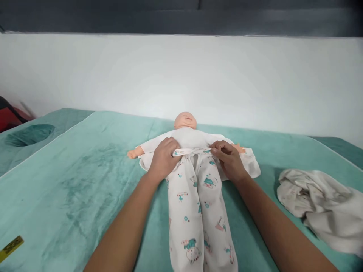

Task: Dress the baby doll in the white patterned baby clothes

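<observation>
A baby doll (pixel 185 121) lies on its back in a white long-sleeved top (pixel 187 138), head away from me and arms spread. White baby pants (pixel 185 200) with a teal and pink print cover its lower body, the legs stretching toward me. My left hand (pixel 166 156) is closed on the left end of the waistband, and my right hand (pixel 227 156) pinches the right end. Between them the waistband runs nearly straight across the doll's belly. The doll's legs and feet do not show.
Teal plush cover (pixel 85 181) lies under everything. A crumpled whitish cloth (pixel 320 204) rests at the right. On the left are a round hole (pixel 31 135) in the padding and a red and black object (pixel 10 115). A white wall (pixel 181 75) rises behind; a yellow label (pixel 11 247) sits at lower left.
</observation>
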A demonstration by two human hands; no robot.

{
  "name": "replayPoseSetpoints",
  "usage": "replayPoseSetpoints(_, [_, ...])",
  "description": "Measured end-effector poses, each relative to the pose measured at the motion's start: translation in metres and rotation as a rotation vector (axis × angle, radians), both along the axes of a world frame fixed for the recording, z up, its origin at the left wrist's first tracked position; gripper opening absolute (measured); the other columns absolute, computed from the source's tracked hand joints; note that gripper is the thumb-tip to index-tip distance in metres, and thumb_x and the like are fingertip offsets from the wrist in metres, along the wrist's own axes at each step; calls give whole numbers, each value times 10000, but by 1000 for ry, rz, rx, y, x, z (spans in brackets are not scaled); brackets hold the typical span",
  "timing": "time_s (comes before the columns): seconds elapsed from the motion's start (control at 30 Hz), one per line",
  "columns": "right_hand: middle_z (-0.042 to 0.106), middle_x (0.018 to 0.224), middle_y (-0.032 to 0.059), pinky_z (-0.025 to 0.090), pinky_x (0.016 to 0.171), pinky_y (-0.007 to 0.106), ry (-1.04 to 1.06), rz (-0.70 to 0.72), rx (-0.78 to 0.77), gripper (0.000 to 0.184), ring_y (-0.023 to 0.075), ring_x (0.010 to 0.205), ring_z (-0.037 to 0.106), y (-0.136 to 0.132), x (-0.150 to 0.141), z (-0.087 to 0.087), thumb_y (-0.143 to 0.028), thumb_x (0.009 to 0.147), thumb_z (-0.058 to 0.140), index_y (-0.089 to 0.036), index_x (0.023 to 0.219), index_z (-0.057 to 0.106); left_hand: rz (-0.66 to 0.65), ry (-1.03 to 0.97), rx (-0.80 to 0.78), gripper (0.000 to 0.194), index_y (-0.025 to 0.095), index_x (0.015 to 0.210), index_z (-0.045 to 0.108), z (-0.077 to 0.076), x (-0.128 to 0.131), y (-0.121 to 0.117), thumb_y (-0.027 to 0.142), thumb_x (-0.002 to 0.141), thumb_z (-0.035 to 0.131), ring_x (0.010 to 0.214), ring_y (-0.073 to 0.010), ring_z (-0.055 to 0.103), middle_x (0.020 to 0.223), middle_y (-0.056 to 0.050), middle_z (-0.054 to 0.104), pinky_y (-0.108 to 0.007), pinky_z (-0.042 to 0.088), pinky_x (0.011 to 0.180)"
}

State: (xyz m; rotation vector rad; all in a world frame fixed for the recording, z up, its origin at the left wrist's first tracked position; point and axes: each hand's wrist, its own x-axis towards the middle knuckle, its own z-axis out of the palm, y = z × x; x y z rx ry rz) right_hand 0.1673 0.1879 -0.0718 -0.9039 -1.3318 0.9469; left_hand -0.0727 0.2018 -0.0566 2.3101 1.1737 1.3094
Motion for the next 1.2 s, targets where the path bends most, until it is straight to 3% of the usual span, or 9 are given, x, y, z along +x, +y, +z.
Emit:
replayPoseSetpoints(0.1, [440,682,-24,338,588,261,-36,-18,-95,349,120,639,404,-19,2,-1,-403,778,722,-203,650,467,146,67,-16,161,211,676,476,-8,0,-5,194,802,576,708,-184,502,677,1,533,-310,360,679])
replayPoseSetpoints(0.23, [440,630,-30,294,518,253,-276,-83,-228,379,109,570,386,-38,4,-1,-511,808,660,-203,681,479,199,47,-194,111,218,790,517,-8,-6,-19,288,793,602,747,-187,541,779,6,607,-298,357,686])
replayPoseSetpoints(0.33, [404,620,-49,296,525,250,-418,-31,-239,364,109,562,369,-46,4,1,-525,819,627,-213,740,459,133,-11,-399,241,229,906,524,-4,-17,-38,401,781,637,823,-187,564,918,14,627,-284,382,716])
replayPoseSetpoints(0.5, [459,756,-41,344,611,249,-604,143,-222,383,119,672,405,-52,12,6,-483,705,732,-203,859,523,-126,-24,-705,562,250,1116,496,1,-43,-60,514,683,737,892,-186,534,1021,11,559,-266,412,734])
replayPoseSetpoints(0.6, [407,664,-55,293,568,241,-620,174,-279,402,107,626,369,-62,11,6,-504,700,726,-190,706,475,-182,-28,-651,434,224,983,532,-2,-47,-64,453,685,748,890,-172,504,980,14,526,-254,391,749])
replayPoseSetpoints(0.7, [363,596,-62,252,539,243,-567,44,-256,417,100,584,341,-73,0,2,-482,723,696,-193,625,411,-175,-72,-523,275,185,742,514,-7,-40,-67,386,725,701,857,-160,493,899,10,512,-252,367,748])
replayPoseSetpoints(0.8, [360,574,-65,256,529,243,-421,-92,-256,379,101,561,343,-79,-13,-4,-438,747,656,-201,614,392,-86,-156,-518,299,184,620,436,-12,-29,-71,366,758,630,708,-138,440,695,30,436,-250,323,648])
replayPoseSetpoints(0.97, [418,638,-50,307,590,252,-368,-107,-243,305,120,630,391,-81,-16,-7,-434,765,619,-196,655,465,-34,-320,-658,273,183,720,495,-16,-24,-77,409,740,647,681,-131,440,692,40,475,-241,326,625])
replayPoseSetpoints(1.2, [524,807,-23,345,689,260,-597,208,-201,407,153,770,467,-105,2,2,-511,659,745,-185,809,554,-256,-188,-759,477,184,1007,556,-12,-51,-105,426,650,759,906,-187,535,990,-26,575,-276,423,782])
